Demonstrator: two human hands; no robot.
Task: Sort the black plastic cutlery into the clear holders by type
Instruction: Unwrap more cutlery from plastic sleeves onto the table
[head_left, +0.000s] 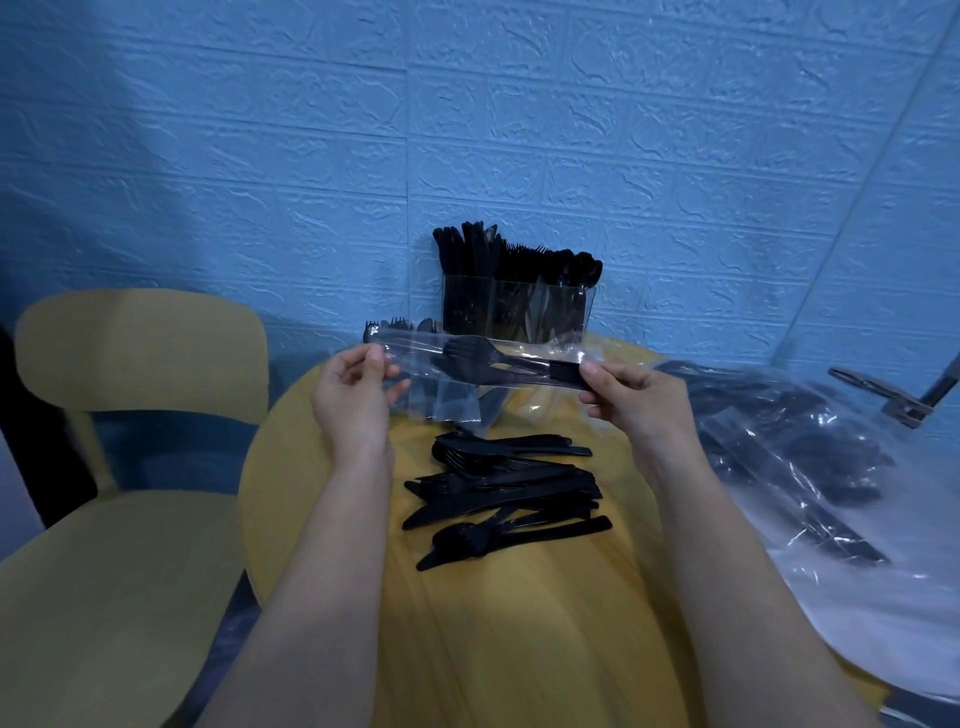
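Over the round yellow table (519, 649), both hands were up and working one clear wrapper (415, 353) stretched between them. The left hand (358, 395) pinched the wrapper's empty left end between thumb and fingertips, and the right hand (631, 400) was clamped on the other end, thumb on top of the black handles inside. In that wrapper sat a packed cutlery set (498, 364): a fork head showed plainly near the middle, but the pieces under it ran together and could not be told apart.

No brand, no label, no printing could be read anywhere, not on the wrapper and not on the holders.

Back against the blue textured wall (467, 130) stood the clear holders (514, 306), side by side, with black cutlery upright in them; fork tines showed in the middle and rounded ends to the right, while the left group was too dark to name. Just below the hands, empty wrappers (457, 405) lay on the table, partly hidden behind the held one. Nearer the person lay a loose pile of black cutlery (504, 493), knives, forks and a spoon overlapping, handles mostly pointing right.

At the right, a heap of still-wrapped sets (810, 467) was blurred and glary, cut off by the frame edge. A metal fitting (888, 395) above it was hard to identify. A yellow chair (130, 467) stood at the left.
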